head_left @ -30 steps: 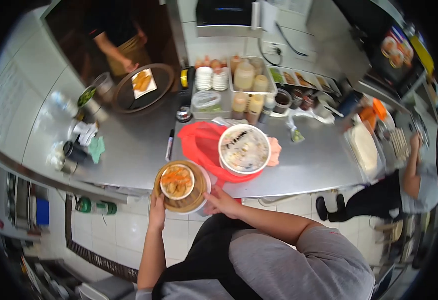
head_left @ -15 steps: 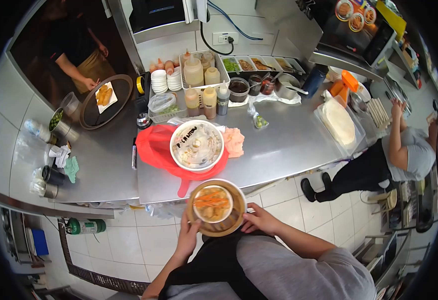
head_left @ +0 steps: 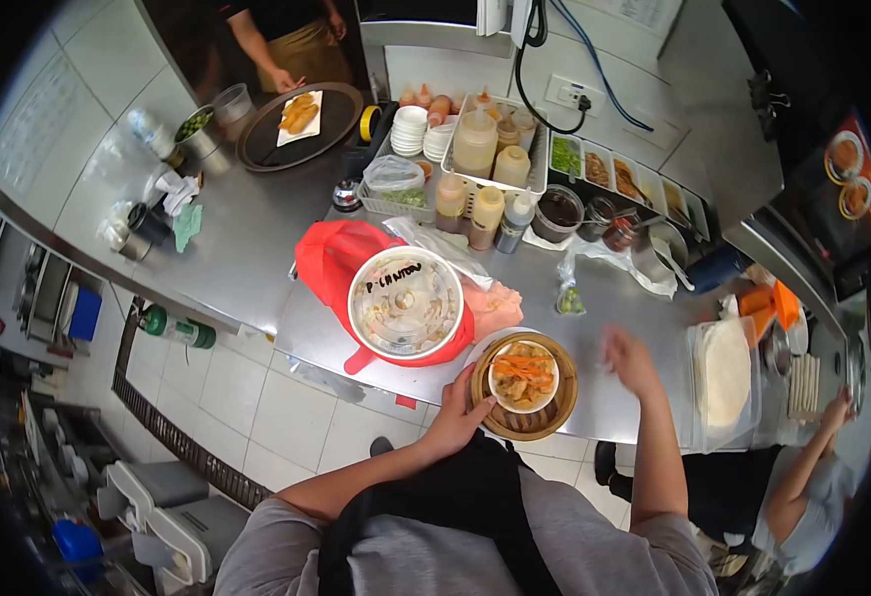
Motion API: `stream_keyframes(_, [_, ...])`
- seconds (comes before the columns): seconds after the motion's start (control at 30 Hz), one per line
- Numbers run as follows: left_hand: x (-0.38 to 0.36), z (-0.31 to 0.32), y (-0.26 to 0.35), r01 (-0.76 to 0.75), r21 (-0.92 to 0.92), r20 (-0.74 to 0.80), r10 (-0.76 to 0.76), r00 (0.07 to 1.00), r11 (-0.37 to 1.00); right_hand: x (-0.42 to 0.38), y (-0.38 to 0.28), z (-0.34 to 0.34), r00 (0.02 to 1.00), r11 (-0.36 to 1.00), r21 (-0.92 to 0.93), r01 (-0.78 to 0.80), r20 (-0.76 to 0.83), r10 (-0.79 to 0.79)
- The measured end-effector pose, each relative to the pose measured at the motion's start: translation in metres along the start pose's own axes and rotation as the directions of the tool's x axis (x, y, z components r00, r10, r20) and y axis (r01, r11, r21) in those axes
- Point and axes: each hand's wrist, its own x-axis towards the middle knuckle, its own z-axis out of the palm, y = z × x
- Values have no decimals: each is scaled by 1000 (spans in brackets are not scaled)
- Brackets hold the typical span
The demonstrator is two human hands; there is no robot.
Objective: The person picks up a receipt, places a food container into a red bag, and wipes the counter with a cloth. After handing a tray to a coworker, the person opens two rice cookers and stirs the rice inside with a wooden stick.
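My left hand point(head_left: 458, 410) grips the left side of a round bamboo steamer basket point(head_left: 561, 409), thumb over the rim. Inside the basket sits a small white bowl point(head_left: 496, 390) of food topped with orange shreds point(head_left: 527, 374). A white plate point(head_left: 482, 345) shows under the basket, at the counter's front edge. My right hand point(head_left: 631, 360) is off the basket, above the counter to its right; motion smears its fingers. Just left of the basket stands a white tub point(head_left: 406, 303) with a clear, marked lid, on a red plastic bag point(head_left: 328, 260). A pink cloth point(head_left: 495, 306) lies beside it.
Squeeze bottles point(head_left: 485, 219) and sauce containers point(head_left: 559, 214) line the back. A small tied bag point(head_left: 571, 295) lies on the counter point(head_left: 609, 298). Right stands a tub of flat white sheets point(head_left: 724, 382). One person reaches to a tray point(head_left: 257, 149); another stands right point(head_left: 803, 497).
My right hand has let go of the basket and moved right over the counter. The basket, still in my left hand, is now closer against the counter edge. My view has shifted.
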Motion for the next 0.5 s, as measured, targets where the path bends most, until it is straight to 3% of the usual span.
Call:
stream_keyframes(0.03, [4,6,-1,-25,-13,-5,25,1000,1000,20,-20,0,960,955,-135,262,-64,-273])
stream_keyframes(0.07, [7,12,-4,-50,-27,-11,49,999,998,35,-38,4,843,826,-274,492,-87,-531])
stream_keyframes(0.1, [12,18,-19,-86,-54,-15,86,996,995,55,-42,10,841,821,-272,501,-71,-537])
stream_keyframes(0.17, [7,16,-1,-59,-134,-34,55,998,989,100,-40,31,700,542,-539,645,131,-702])
stream_keyframes(0.23, [3,8,0,-37,-209,-38,30,999,977,122,-42,35,744,576,-540,614,152,-651])
stream_keyframes(0.3, [1,-10,-19,-109,-33,-118,105,987,993,125,-57,34,790,611,-548,571,163,-591])
stream_keyframes(0.33, [-2,-19,-17,-112,-32,-113,108,988,993,103,-88,36,717,624,-470,624,27,-697])
stream_keyframes(0.37, [-7,-26,-11,44,-160,-42,-52,998,986,74,-122,38,632,620,-395,678,-119,-766])
stream_keyframes(0.4, [-11,-28,-9,210,-271,55,-203,978,939,36,-168,43,546,563,-261,784,-141,-826])
stream_keyframes(0.43, [-12,-24,-11,220,-245,80,-206,975,944,6,-202,53,483,493,-140,859,-98,-870])
stream_keyframes(0.47, [-11,-18,-10,220,-240,97,-203,974,945,-16,-220,73,536,527,140,838,-29,-844])
stream_keyframes(0.5, [-9,-13,-7,262,-250,166,-225,960,932,-15,-230,94,315,312,-82,947,31,-948])
